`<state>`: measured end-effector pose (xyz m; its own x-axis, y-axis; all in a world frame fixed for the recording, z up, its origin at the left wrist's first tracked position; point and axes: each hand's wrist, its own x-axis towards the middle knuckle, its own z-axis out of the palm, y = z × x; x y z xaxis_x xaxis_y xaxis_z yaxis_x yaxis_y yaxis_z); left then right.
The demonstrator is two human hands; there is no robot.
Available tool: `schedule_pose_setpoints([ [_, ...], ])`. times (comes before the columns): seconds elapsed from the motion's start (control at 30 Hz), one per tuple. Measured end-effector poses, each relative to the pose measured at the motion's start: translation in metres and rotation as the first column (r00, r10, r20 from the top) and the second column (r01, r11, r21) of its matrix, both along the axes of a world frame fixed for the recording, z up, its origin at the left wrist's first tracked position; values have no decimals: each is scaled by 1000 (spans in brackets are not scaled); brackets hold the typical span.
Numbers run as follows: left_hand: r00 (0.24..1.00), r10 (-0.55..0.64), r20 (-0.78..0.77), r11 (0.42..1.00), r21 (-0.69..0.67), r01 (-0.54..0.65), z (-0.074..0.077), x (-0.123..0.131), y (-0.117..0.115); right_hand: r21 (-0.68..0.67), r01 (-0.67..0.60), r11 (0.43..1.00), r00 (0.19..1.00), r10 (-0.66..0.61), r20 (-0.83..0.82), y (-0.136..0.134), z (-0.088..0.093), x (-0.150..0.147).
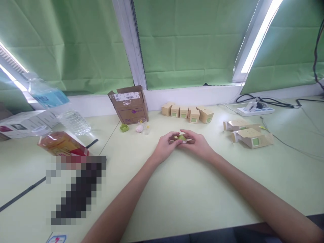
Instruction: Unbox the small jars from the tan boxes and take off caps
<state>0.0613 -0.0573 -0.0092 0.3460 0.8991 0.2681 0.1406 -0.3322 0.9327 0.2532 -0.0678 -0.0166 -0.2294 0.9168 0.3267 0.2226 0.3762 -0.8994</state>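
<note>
One small green toy (182,137), mid-frame in the head view, is held right now between the left hand (166,145) and the right hand (199,144), fingers closed in around it; each finger's exact contact cannot be made out. Steady: a light, even pinch is judged best, low over the table (192,195), clear of the boxes (194,115) at upper centre.

- A small, rounded, olive-green object (182,137), its material unclear, held between the fingers of the left hand (167,144) and right hand (198,143), mid-scene, partly covered.
- A small yellowish-gold piece (175,138), just left of it, among the left hand's fingers, its full shape hidden.
</note>
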Motion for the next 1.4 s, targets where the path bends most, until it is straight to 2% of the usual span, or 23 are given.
schedule_pose_setpoints([
  [0.1,990,53,134,986,-161,-31,1,1,4,-85,13,996,996,-21,-91,-2,5,-1],
  [0.17,978,85,192,967,-254,-35,3,0,5,-80,-27,996,995,19,-102,-4,9,-1],
  [0.3,970,72,232,918,-395,26,9,-4,4,73,-113,991,994,113,13,-9,12,-3],
  [0.43,984,32,174,897,-440,49,13,-5,2,214,-119,970,986,90,140,-12,12,-6],
  [0.53,994,17,106,898,-439,31,14,-4,1,297,-126,947,979,71,190,-14,14,-7],
  [0.67,987,28,158,918,-395,37,14,-1,-2,333,-70,940,984,10,180,-14,14,-7],
  [0.83,993,61,104,980,-195,-40,12,1,-9,378,-19,925,974,-68,215,-8,7,-2],
  [0.97,1000,-3,24,997,-71,5,11,0,-12,429,-48,902,936,-110,335,-6,2,1],
  [1.17,993,-58,102,992,-106,69,3,0,-7,512,-104,853,854,-188,486,-7,2,1],
  [1.4,985,-77,152,987,-127,97,-3,-2,1,534,-110,838,776,-264,573,-6,5,4],
])
